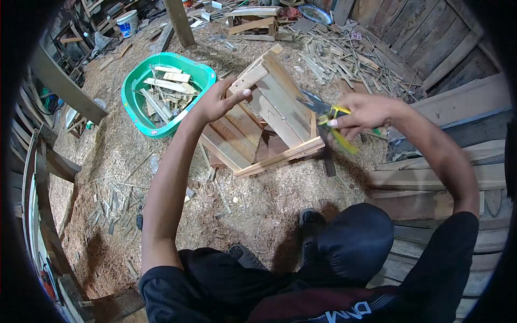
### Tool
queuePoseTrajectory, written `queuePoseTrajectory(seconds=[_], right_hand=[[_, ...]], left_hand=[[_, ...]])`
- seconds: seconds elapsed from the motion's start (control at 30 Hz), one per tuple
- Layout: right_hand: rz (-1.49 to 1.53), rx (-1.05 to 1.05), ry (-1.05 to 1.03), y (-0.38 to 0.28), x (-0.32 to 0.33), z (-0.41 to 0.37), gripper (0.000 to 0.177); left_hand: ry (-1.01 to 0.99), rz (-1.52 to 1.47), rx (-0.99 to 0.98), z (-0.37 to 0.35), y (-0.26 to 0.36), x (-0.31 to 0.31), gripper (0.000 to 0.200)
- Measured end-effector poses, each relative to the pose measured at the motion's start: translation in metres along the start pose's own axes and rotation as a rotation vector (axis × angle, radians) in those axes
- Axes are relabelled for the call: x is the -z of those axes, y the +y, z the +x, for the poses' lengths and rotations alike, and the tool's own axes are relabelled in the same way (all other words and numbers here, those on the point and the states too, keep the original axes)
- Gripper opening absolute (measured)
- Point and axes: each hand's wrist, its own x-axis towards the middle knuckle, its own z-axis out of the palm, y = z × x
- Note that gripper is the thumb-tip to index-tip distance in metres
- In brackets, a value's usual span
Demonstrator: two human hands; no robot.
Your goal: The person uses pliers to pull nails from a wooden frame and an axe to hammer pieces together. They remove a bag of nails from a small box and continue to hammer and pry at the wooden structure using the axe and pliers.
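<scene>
A slatted wooden crate (276,112) stands tilted in front of me, its boards pale and joined by end battens. My left hand (219,101) is closed around the crate's upper left corner, thumb pressed on the short end batten. In my right hand (362,114) is a pair of pliers (316,106) with yellow handles and dark jaws. The jaws point left and overlap the crate's right side in this view. A thin bent wire or nail (276,113) shows on the slat nearest the pliers.
A green plastic tub (129,102) with wood offcuts sits on the shavings-covered floor to the left. Scrap sticks (344,62) lie piled at the back right. Stacked planks (452,177) line my right side. A wooden post (179,24) stands behind the tub, and a white-and-blue bucket (127,24) farther back.
</scene>
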Motion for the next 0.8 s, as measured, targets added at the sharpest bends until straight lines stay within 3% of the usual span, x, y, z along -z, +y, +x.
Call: queuePoseTrajectory(seconds=[0.1, 0.2, 0.3, 0.53, 0.63, 0.8], right_hand=[[0.48, 0.101, -0.063, 0.001, -0.042, 0.005, 0.031], [0.692, 0.244, -0.036, 0.019, -0.086, 0.025, 0.039], [0.944, 0.419, -0.057, 0.036, -0.12, 0.062, 0.034], [1.075, 0.589, -0.125, 0.046, -0.143, 0.112, 0.036], [1.144, 0.539, -0.175, 0.045, -0.147, 0.11, 0.029], [1.236, 0.609, -0.309, 0.047, -0.15, 0.115, 0.041]], left_hand=[[0.001, 0.018, -0.009, 0.0, -0.002, -0.001, 0.05], [0.012, 0.02, 0.023, 0.001, -0.003, 0.005, 0.044], [0.054, -0.036, 0.053, -0.001, -0.009, 0.009, 0.04], [0.055, -0.053, 0.07, -0.021, -0.012, 0.007, 0.037], [0.071, -0.044, 0.069, -0.024, -0.013, 0.006, 0.04], [0.053, -0.07, 0.084, -0.025, -0.008, 0.007, 0.041]])
